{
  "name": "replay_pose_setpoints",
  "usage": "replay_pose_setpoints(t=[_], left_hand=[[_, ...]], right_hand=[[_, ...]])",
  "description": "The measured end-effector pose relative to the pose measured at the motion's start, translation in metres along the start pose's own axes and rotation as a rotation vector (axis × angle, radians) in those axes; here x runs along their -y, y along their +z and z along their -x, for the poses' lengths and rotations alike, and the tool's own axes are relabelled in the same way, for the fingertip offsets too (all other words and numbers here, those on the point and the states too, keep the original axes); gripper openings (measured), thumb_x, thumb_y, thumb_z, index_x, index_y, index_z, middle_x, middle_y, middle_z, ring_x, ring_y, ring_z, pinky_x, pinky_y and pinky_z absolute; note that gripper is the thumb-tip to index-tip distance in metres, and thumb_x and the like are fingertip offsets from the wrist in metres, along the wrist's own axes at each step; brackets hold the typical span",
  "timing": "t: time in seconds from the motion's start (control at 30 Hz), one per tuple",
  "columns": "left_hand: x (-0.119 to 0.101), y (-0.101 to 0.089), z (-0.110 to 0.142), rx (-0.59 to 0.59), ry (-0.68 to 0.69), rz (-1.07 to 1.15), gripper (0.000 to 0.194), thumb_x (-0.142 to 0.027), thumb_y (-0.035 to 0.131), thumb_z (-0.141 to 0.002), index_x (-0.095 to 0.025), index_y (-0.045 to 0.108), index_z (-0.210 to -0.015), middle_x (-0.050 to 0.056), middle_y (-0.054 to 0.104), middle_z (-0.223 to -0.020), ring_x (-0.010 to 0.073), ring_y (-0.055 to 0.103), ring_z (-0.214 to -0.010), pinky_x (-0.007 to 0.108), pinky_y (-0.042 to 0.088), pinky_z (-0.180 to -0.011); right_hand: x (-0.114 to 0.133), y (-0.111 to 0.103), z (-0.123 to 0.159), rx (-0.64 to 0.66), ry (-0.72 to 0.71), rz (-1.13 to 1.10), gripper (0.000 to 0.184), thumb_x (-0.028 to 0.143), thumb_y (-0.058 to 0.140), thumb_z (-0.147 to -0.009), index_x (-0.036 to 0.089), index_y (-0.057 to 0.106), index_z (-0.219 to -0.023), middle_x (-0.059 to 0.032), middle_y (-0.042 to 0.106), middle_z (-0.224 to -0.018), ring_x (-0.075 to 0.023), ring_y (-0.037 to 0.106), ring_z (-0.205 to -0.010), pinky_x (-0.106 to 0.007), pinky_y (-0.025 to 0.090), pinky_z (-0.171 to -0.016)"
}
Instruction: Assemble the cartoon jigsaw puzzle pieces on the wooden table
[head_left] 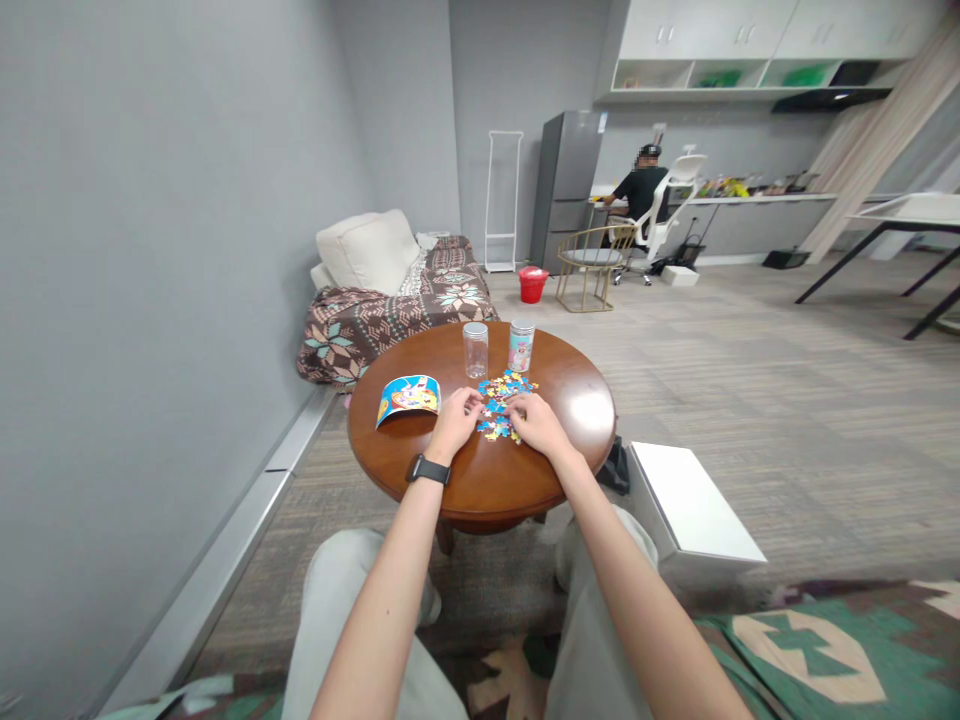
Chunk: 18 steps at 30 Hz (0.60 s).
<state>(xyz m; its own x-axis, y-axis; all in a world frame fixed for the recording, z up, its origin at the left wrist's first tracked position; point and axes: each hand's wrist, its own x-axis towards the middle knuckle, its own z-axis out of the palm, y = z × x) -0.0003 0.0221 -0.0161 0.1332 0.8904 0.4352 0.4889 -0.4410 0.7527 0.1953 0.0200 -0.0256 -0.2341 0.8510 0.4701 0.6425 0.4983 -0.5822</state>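
Note:
Blue, yellow and white jigsaw puzzle pieces (496,405) lie in a loose pile on the round brown wooden table (420,470). My left hand (456,422) is at the pile's left edge, thumb and fingers curled together; what they hold, if anything, is too small to make out. From the right, my right hand (537,424) reaches into the pile, its fingertips closed at a puzzle piece. Left of my hands lies a curved picture sheet (409,396) with a cartoon print. Behind the pile stand a clear jar (475,352) with a silver lid and a printed jar (521,348).
A sofa with a patterned cover (405,310) stands beyond the table's left side. To the right is a white box (694,500) on the floor. Farther back are a red bucket (532,286), a gold-framed chair (592,262) and a seated person (643,192).

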Motion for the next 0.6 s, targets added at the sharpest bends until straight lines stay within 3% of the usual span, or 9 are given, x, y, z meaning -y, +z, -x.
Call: replay_pose_setpoints(t=[0.3,0.6], left_hand=[[0.0005,-0.0024,0.0007,0.015,0.037,0.0,0.032,0.006,0.046,-0.078,-0.018,0.064,-0.089,0.005,0.071,-0.096,0.0169,0.068,-0.089,0.033,0.055,-0.09],[0.0011,-0.0008,0.0014,0.038,0.034,-0.013,0.028,0.003,0.05,-0.077,-0.018,0.064,-0.09,0.004,0.072,-0.095,0.0165,0.069,-0.088,0.033,0.057,-0.087]], right_hand=[[0.0002,-0.0009,-0.0002,0.007,0.004,0.016,0.023,0.009,0.054,-0.083,0.02,0.073,-0.076,-0.0068,0.074,-0.098,-0.0221,0.065,-0.1,-0.038,0.047,-0.099],[-0.0018,0.0007,-0.0005,-0.006,-0.001,0.012,0.023,0.01,0.054,-0.084,0.02,0.073,-0.077,-0.0076,0.074,-0.098,-0.0223,0.065,-0.1,-0.039,0.047,-0.099]])
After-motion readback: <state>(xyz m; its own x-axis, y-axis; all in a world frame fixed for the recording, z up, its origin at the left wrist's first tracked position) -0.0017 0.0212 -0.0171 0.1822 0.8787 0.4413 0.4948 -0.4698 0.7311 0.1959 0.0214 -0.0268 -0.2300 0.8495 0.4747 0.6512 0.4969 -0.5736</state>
